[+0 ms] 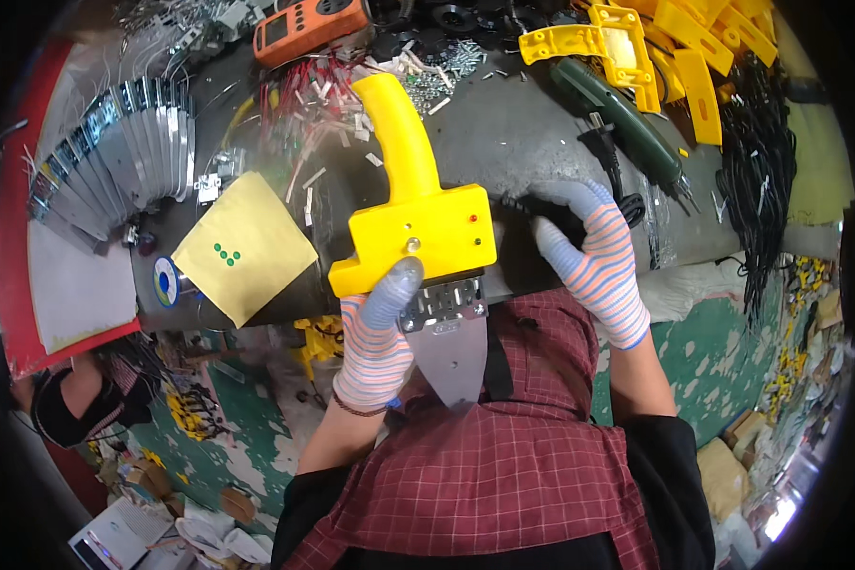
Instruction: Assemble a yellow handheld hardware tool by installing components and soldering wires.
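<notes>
My left hand (pixel 382 323), in a striped glove with a greyed thumb, grips a yellow handheld tool (pixel 418 228) by its lower body. The thumb presses on its face, beside a silver button; the curved handle points away from me. A red and a dark dot sit at the body's right side. From the near end a flat, tapering metal plate (pixel 448 351) reaches toward my lap, under a perforated bracket (pixel 446 302). My right hand (pixel 598 256), gloved alike, hovers just right of the tool, thumb and fingers curved apart. Dark shadow blurs what lies under its fingertips.
Metal plates (pixel 114 152) stand fanned at left, near a yellow paper square (pixel 247 249) and solder spool (pixel 166 282). An orange meter (pixel 309 30) and wires (pixel 318 90) lie behind. At right are a green power screwdriver (pixel 622 123), yellow shells (pixel 689 47) and black cords (pixel 755 180).
</notes>
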